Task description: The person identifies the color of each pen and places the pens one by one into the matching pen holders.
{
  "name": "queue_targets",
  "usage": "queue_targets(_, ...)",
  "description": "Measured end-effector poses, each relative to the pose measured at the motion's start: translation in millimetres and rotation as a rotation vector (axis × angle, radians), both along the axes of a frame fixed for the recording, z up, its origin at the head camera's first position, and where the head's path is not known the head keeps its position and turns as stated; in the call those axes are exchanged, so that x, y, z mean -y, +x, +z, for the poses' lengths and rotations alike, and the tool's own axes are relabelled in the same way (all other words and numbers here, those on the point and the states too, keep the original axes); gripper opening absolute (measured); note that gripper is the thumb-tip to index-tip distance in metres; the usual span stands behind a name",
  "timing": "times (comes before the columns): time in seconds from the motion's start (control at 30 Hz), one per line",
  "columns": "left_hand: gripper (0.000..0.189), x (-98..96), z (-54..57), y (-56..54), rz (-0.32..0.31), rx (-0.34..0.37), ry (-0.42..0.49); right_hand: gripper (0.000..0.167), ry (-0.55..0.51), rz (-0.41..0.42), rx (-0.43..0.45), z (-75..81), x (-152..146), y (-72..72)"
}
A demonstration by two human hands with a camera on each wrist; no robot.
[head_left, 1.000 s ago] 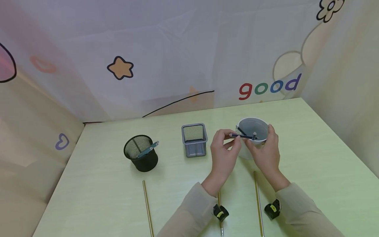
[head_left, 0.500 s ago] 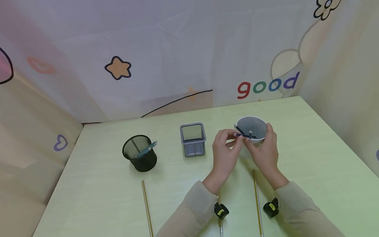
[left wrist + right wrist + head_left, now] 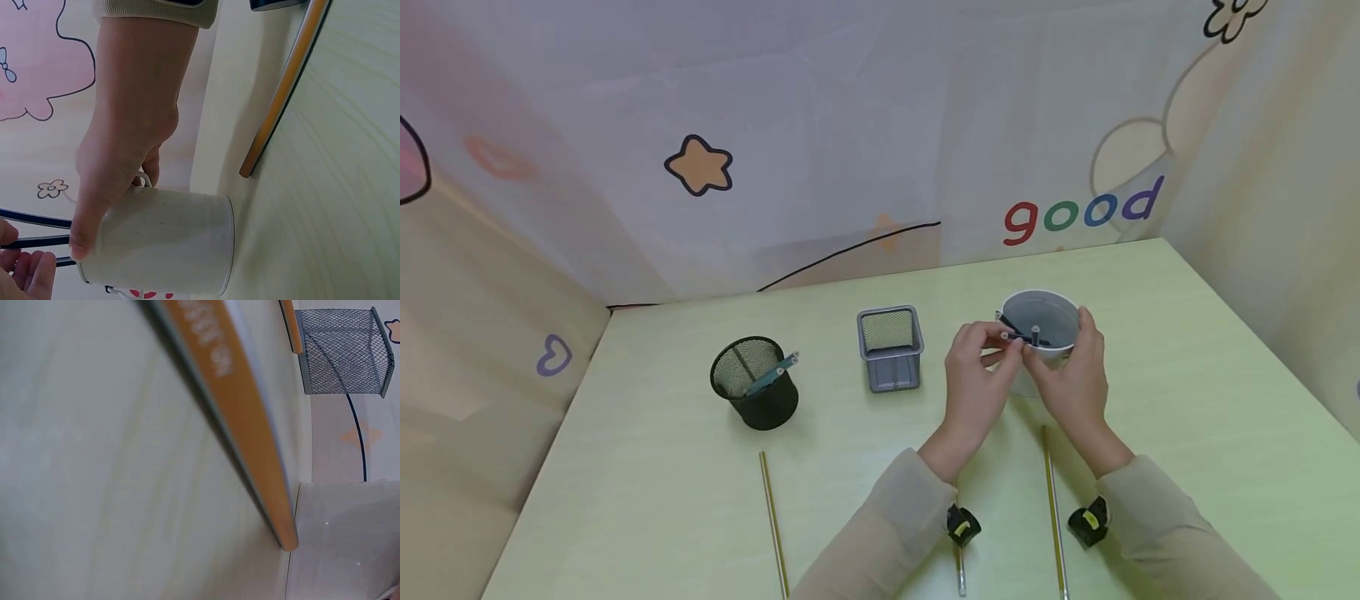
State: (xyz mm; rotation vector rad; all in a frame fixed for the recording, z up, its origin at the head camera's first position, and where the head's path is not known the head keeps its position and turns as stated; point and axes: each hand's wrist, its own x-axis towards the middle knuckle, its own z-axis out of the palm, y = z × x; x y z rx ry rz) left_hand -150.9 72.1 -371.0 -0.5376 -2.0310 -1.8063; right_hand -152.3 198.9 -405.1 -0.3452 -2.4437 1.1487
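My left hand point(image 3: 976, 387) pinches a dark pencil point(image 3: 1011, 337) between thumb and fingers at the near left rim of a white bucket-shaped cup point(image 3: 1045, 312). Other dark pencils lean out over the rim, one of them point(image 3: 1035, 335) pointing toward me. Around the right side of the cup, my right hand point(image 3: 1078, 392) grips it, thumb at the front rim. From the left wrist view, the cup's outer wall point(image 3: 162, 244) shows below the right hand, with several dark pencils point(image 3: 37, 242) sticking out past the rim. The pencils' lower ends are hidden inside.
A black mesh cup point(image 3: 765, 408) with teal pencils point(image 3: 772, 375) stands at left, and a grey square mesh basket point(image 3: 891, 367) between it and the white cup. Long gold sticks point(image 3: 772, 517) lie on the pale table point(image 3: 647, 467) in front. A printed cloth backs the table.
My left hand has moved slightly right with the dark pencil, which now overlaps the white cup more. My right hand keeps its grip on the cup.
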Motion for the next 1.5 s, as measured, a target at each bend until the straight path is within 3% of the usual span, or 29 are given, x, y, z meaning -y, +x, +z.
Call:
queue_targets(0.53,0.008,-2.6,-2.9,-6.1,0.005,0.003,-0.057,0.086,-0.003,0.004,-0.035,1.2,1,-1.2)
queue_targets(0.93,0.009,-7.7,-4.6,-11.4,-0.04,0.055,-0.074,0.083,0.008,-0.012,-0.028,2.6,1,-2.7)
queue_targets(1.23,0.005,-6.2,-5.9,-9.9,-0.022,0.069,-0.124,0.084,0.008,-0.013,-0.032,1.0,-1,-2.1)
queue_targets(1.5,0.005,-4.2,-8.5,-8.0,-0.02,0.107,-0.111,0.085,-0.003,-0.001,-0.018,0.4,-1,0.5)
